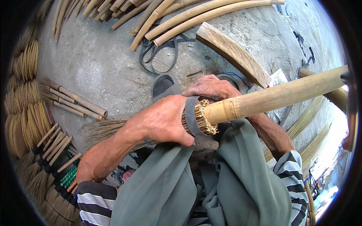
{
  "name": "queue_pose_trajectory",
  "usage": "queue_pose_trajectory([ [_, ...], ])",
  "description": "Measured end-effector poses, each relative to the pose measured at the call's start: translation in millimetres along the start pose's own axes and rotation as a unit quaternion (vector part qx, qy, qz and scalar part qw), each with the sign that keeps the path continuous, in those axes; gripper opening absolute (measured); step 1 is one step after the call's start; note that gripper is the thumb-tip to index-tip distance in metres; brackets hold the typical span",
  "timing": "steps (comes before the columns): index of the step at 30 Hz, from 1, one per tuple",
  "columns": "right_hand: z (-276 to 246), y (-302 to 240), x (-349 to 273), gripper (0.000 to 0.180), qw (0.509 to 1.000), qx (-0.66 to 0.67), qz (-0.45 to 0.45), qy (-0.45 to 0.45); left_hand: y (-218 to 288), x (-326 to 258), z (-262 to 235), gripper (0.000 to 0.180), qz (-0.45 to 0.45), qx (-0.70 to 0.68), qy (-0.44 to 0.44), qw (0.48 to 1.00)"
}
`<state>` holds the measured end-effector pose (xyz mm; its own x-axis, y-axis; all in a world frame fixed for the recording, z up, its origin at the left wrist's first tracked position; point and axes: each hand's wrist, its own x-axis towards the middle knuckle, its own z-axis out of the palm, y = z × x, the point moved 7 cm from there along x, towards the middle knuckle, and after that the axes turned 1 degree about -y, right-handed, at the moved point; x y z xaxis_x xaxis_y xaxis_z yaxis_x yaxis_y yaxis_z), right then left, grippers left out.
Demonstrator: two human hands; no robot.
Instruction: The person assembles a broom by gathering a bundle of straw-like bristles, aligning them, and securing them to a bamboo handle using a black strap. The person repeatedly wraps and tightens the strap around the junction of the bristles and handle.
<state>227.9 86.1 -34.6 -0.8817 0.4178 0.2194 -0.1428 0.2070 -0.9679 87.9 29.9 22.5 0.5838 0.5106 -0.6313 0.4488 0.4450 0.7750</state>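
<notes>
A broom lies across my lap, its bamboo handle reaching up to the right. Its bundle of thin stalks spreads to the left, with the cut ends packed around the base of the handle. A dark grey rubber strip wraps round the stalks near those ends. My left hand is closed around the bundle just left of the strip, thumb on the near side. Beyond the strip, my right hand has its fingers curled against the far side of the bundle; what they grip is hidden.
Bamboo poles lie at the far side, beside a loose black strip. A wooden block rests on the concrete floor. Finished-looking brooms and coiled stalk bundles line the left. More stalks lie right.
</notes>
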Motion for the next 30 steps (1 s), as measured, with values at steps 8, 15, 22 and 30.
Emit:
queue_pose_trajectory([
  [8,-15,-29,19,0.043,0.999,0.013,0.05,0.006,-5,4,16,0.057,-0.016,-0.025,-0.026,0.999],
  [15,-22,-58,51,0.012,0.953,-0.238,-0.178,0.053,-3,8,18,0.062,-0.02,0.025,-0.041,0.999],
  [22,-21,-59,56,0.018,0.948,-0.281,-0.141,0.047,-4,9,19,0.065,-0.006,0.044,-0.02,0.999],
  [30,-18,-51,74,0.018,0.927,-0.315,-0.086,0.186,6,-1,23,0.063,-0.011,0.129,0.035,0.991],
])
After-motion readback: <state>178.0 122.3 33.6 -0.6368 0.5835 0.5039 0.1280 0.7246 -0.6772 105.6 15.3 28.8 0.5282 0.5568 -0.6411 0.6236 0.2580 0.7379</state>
